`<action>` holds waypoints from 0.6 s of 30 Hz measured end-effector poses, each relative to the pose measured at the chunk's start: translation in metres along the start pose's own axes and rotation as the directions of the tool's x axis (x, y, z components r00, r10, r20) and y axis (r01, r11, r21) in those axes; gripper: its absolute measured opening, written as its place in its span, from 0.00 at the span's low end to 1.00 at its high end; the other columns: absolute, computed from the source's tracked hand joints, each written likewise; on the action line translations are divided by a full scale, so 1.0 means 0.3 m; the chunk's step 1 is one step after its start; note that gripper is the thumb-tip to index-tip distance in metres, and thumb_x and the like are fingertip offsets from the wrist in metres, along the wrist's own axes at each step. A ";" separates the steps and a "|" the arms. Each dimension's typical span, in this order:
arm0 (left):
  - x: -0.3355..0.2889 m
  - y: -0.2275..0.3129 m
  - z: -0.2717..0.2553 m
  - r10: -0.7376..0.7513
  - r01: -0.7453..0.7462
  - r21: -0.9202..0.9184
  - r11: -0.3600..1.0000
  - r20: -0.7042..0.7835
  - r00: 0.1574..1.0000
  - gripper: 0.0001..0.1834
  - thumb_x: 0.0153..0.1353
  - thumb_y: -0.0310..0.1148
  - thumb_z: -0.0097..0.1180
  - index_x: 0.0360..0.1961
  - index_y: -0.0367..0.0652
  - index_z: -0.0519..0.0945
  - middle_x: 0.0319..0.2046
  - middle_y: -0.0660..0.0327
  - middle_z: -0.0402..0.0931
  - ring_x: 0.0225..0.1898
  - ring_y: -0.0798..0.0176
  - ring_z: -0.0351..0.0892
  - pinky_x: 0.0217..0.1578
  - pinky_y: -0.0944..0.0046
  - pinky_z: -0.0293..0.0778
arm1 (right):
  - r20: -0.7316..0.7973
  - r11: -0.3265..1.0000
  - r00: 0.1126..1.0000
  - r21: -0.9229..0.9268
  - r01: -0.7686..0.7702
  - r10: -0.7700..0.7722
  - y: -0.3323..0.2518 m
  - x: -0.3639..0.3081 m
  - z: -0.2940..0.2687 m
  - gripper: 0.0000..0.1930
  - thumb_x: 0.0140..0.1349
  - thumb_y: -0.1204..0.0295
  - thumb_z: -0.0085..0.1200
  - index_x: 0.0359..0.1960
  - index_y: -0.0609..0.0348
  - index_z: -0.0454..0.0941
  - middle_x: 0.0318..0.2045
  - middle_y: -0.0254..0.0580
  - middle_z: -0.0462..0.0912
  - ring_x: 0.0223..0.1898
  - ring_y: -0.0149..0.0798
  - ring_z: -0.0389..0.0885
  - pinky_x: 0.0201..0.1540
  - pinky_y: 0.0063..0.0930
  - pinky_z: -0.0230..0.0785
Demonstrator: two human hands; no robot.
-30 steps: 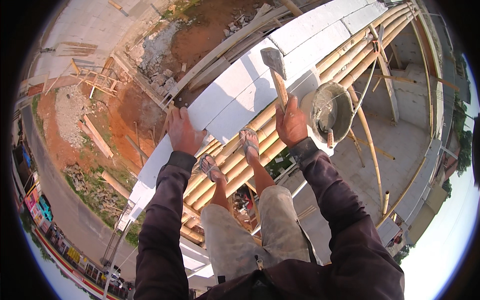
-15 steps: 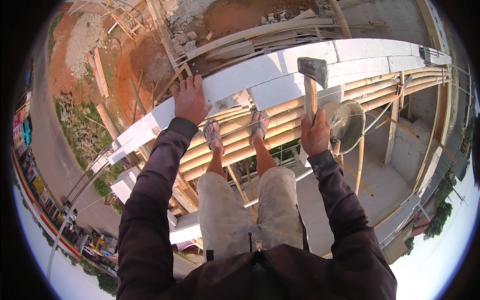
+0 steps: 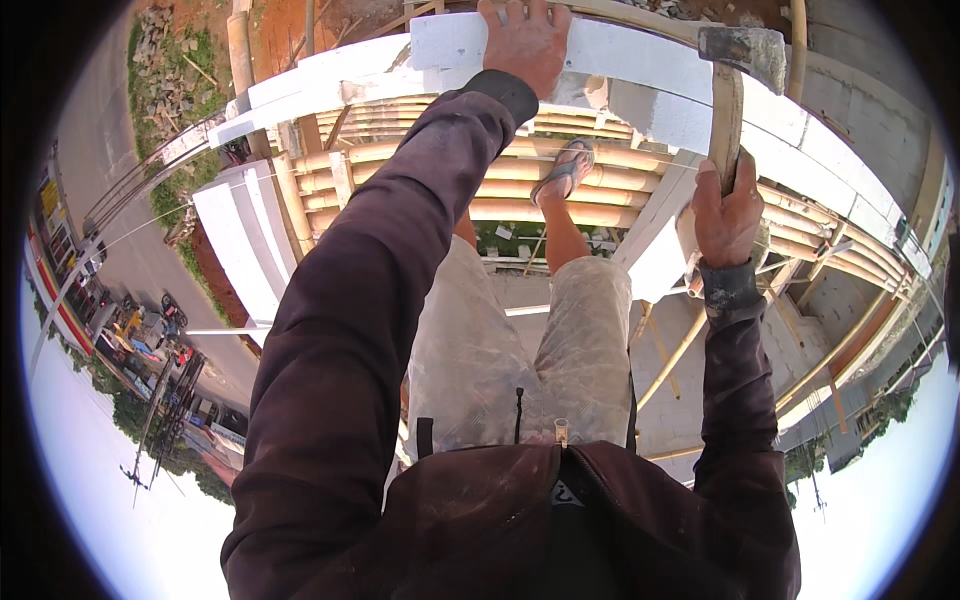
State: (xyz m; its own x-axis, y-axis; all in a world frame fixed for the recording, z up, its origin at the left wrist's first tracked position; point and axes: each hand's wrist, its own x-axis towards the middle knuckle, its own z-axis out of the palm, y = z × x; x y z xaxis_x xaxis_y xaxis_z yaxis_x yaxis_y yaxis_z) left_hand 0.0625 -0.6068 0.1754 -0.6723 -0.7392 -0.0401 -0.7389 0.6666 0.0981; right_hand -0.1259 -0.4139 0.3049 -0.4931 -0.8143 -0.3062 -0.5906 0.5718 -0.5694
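Note:
My left hand (image 3: 525, 48) lies on a white block (image 3: 640, 58) atop the low wall, fingers spread toward its far edge. In my right hand (image 3: 727, 212), a hammer (image 3: 727, 125) is held upright by its wooden handle. Its worn, grey head (image 3: 745, 52) is raised in front of the wall on the right. Mortar-like grey residue marks the block face (image 3: 660, 112) between my hands. Behind my right wrist, a bucket (image 3: 687, 232) is mostly hidden.
I stand over bamboo poles (image 3: 500, 188), with one sandalled foot (image 3: 565, 170) visible; the other is hidden by my left arm. A thin string (image 3: 640, 155) runs along the wall. White blocks (image 3: 240, 235) stand at the left. Gaps between poles show ground far below.
My left hand has moved right along the wall top, and the view has shifted with my body. The hammer stays in my right hand. The bucket is now mostly covered.

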 end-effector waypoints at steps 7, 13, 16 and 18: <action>0.027 0.051 0.016 -0.143 0.151 -0.095 0.984 0.083 0.986 0.19 0.69 0.40 0.44 0.58 0.51 0.77 0.53 0.56 0.75 0.60 0.44 0.68 0.67 0.25 0.39 | 0.459 0.913 0.855 -0.192 0.361 -0.241 -0.474 0.271 0.072 0.26 0.68 0.68 0.51 0.66 0.64 0.64 0.32 0.61 0.83 0.34 0.58 0.84 0.37 0.42 0.74; 0.034 0.076 0.007 -0.229 0.232 -0.174 0.957 0.040 0.973 0.16 0.65 0.39 0.49 0.53 0.56 0.79 0.56 0.65 0.74 0.64 0.52 0.66 0.66 0.38 0.51 | 0.838 0.471 0.439 -0.259 0.843 -0.324 -1.028 0.497 0.420 0.26 0.65 0.67 0.53 0.64 0.61 0.67 0.34 0.62 0.83 0.34 0.58 0.83 0.40 0.43 0.76; 0.048 0.075 0.002 -0.246 0.254 -0.173 0.952 0.064 0.967 0.14 0.65 0.39 0.49 0.50 0.57 0.79 0.51 0.67 0.75 0.61 0.57 0.67 0.67 0.39 0.49 | 0.897 0.393 0.307 -0.170 0.904 -0.317 -1.385 0.535 0.601 0.27 0.65 0.66 0.53 0.66 0.59 0.67 0.28 0.50 0.82 0.23 0.45 0.82 0.31 0.37 0.76; 0.050 0.082 0.004 -0.230 0.241 -0.196 0.951 0.075 0.970 0.14 0.65 0.39 0.49 0.50 0.57 0.79 0.49 0.67 0.75 0.60 0.57 0.68 0.67 0.40 0.48 | 0.870 -0.161 -0.083 0.004 0.987 -0.486 -1.650 0.535 0.674 0.21 0.62 0.69 0.53 0.56 0.59 0.70 0.24 0.47 0.80 0.22 0.43 0.81 0.28 0.37 0.73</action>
State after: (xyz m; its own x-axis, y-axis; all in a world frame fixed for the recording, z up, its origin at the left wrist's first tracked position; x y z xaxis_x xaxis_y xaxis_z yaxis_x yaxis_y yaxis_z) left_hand 0.0344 -0.6014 0.1762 -0.4857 -0.8635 -0.1358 -0.8552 0.4372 0.2785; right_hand 0.2164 -0.8478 0.3834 0.8839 -0.2971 -0.3613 -0.3887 -0.8962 -0.2139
